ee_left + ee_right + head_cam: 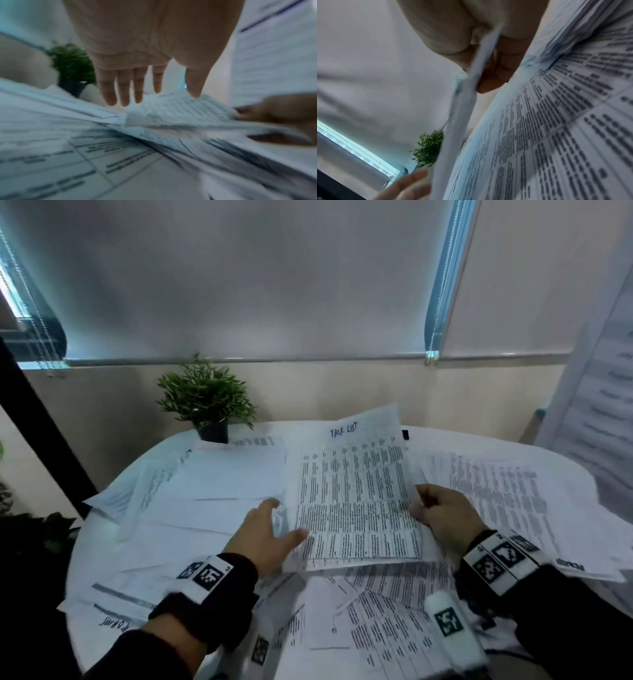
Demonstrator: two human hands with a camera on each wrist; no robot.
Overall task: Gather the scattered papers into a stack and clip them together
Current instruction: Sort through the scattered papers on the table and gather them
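A thin stack of printed sheets (356, 501), headed "TASK LIST", is raised off the round white table (99, 546). My right hand (430, 508) pinches its right edge; in the right wrist view the thumb and fingers (489, 81) clamp the stack's edge (471, 86). My left hand (274, 525) is at the stack's left edge with straight fingers (124, 94), the thumb lying on its lower left corner. Many loose printed papers (212, 491) lie scattered over the table, also under the stack (180, 112). A small black object (406, 434), perhaps a clip, lies at the far edge.
A potted green plant (207, 402) stands at the table's far left. A large printed sheet (603, 405) hangs at the right. Loose sheets (507, 498) spread to the right and overhang the near edge (383, 635). A wall and window blinds are behind the table.
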